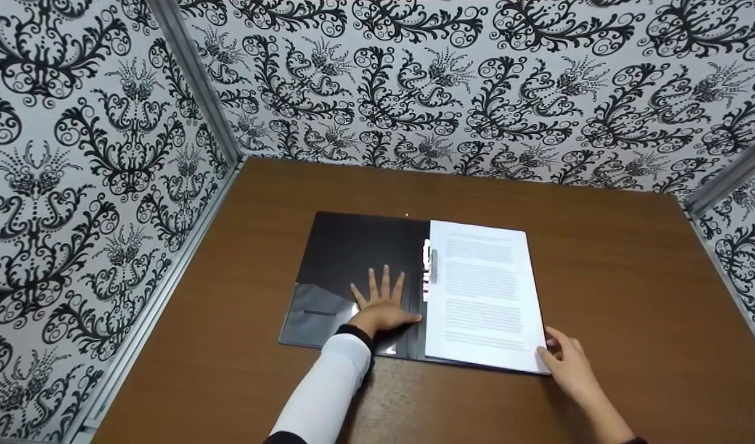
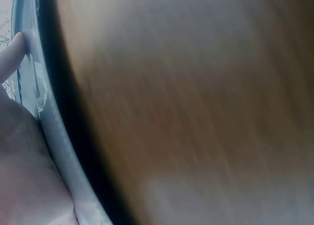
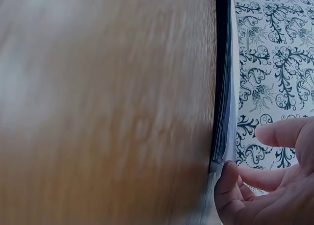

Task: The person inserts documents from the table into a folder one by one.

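Observation:
A black folder (image 1: 359, 246) lies spread wide on the wooden table, with a stack of printed white sheets (image 1: 482, 290) on its right side under a metal clip (image 1: 434, 266). My left hand (image 1: 382, 308) rests on the folder's left cover, fingers straight and spread, thumb toward the spine. At the lower right corner of the sheets is my right hand (image 1: 565, 361). In the right wrist view, bent fingers (image 3: 228, 188) touch the edge of the stack (image 3: 225, 107), while the thumb stands apart above it. The left wrist view catches only part of the left hand (image 2: 29, 161).
The brown table (image 1: 624, 259) extends around the folder on all sides. Patterned black-and-white walls (image 1: 414, 92) rise behind it and at both sides, with metal strips at the corners. A pocket (image 1: 318, 314) sits at the left cover's lower corner.

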Motion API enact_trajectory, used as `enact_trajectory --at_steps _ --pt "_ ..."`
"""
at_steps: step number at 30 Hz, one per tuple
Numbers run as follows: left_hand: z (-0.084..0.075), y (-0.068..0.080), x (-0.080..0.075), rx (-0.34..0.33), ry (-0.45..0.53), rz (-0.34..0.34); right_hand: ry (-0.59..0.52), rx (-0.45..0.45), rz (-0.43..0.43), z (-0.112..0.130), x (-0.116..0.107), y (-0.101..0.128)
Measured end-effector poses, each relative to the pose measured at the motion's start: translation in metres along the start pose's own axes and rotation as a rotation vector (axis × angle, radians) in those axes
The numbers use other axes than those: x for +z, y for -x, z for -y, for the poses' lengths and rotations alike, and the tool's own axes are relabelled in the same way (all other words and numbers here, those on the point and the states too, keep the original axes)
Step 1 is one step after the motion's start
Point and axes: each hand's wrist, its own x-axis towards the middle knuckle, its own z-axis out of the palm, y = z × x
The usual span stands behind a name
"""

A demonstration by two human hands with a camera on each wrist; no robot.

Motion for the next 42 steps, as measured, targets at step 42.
enact_trajectory --at_steps 42 --pt "0.002 -0.003 0.004 -0.002 -0.003 -0.009 0.318 -0.256 0.336 0.097 0.015 -0.095"
